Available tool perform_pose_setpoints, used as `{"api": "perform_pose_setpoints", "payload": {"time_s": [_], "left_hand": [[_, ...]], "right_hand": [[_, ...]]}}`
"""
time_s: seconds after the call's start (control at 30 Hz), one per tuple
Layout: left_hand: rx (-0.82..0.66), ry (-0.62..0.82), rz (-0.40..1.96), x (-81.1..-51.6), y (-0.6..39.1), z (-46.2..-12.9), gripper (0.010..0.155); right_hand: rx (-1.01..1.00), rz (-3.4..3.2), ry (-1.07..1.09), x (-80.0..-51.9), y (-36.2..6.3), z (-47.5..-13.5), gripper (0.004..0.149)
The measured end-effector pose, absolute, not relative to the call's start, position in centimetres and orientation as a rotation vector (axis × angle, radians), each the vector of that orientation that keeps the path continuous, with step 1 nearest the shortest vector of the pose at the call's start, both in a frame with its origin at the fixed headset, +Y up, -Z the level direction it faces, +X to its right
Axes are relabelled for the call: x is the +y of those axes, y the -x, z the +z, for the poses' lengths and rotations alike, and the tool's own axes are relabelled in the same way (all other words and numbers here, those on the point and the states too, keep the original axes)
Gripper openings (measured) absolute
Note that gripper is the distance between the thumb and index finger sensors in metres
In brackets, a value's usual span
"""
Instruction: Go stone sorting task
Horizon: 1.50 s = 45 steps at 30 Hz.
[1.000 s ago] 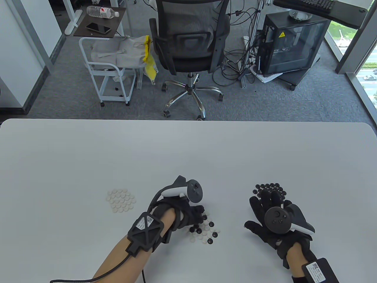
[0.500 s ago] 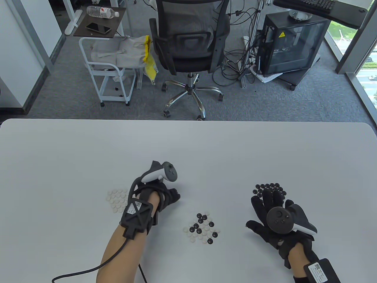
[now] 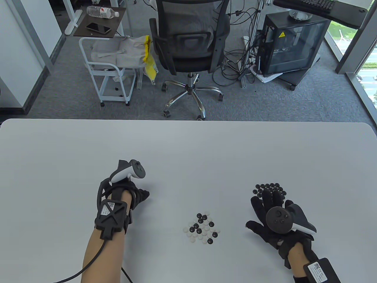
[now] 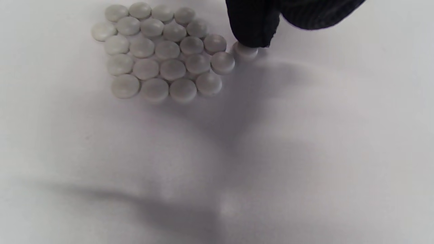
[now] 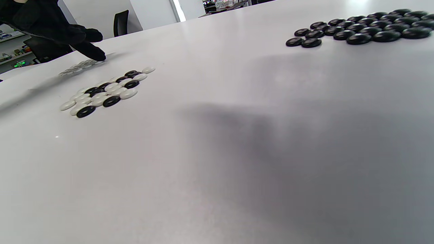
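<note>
A flat cluster of white stones lies on the white table; in the table view my left hand hides it. In the left wrist view a gloved fingertip presses a single white stone onto the table at the cluster's right edge. A mixed pile of black and white stones lies between my hands. A cluster of black stones lies at the right. My right hand rests flat with fingers spread, empty, its fingertips at that cluster's near edge.
The mixed pile and the black cluster also show in the right wrist view, with the left hand beyond. An office chair and a white cart stand past the table's far edge.
My left hand has left the mixed pile and moved left to the white cluster, bringing a white stone down at its edge. The right hand has stayed in place.
</note>
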<state>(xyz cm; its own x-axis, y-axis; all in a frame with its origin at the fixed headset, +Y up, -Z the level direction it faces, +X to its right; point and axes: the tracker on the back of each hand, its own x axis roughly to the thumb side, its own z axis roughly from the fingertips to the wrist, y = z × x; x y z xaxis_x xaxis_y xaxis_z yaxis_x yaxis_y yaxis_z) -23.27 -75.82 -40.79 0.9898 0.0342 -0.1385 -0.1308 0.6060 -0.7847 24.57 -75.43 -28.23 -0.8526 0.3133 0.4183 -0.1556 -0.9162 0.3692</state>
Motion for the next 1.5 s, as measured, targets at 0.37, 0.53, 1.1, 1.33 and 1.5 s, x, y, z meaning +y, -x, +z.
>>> {"api": "perform_pose_setpoints", "payload": {"time_s": [0.37, 0.53, 1.1, 1.33, 1.5], "left_hand": [[-0.036, 0.857, 0.168, -73.6, 21.1, -40.5, 0.068], [-0.24, 0.83, 0.194, -71.8, 16.8, -39.7, 0.066], [-0.603, 0.906, 0.044, -75.1, 3.5, -36.6, 0.065], [-0.552, 0.926, 0.017, -77.3, 2.4, -37.4, 0.065], [-0.368, 0.916, 0.053, -76.7, 7.1, -39.8, 0.064]], "right_hand": [[0.48, 2.767, -0.7, -75.4, -24.5, -28.3, 0.085], [0.478, 2.766, -0.7, -75.4, -24.5, -28.2, 0.086], [0.428, 2.791, -0.675, -75.2, -24.8, -28.2, 0.086], [0.441, 2.786, -0.677, -75.1, -24.8, -28.2, 0.086], [0.432, 2.779, -0.675, -75.0, -25.0, -28.1, 0.086]]}}
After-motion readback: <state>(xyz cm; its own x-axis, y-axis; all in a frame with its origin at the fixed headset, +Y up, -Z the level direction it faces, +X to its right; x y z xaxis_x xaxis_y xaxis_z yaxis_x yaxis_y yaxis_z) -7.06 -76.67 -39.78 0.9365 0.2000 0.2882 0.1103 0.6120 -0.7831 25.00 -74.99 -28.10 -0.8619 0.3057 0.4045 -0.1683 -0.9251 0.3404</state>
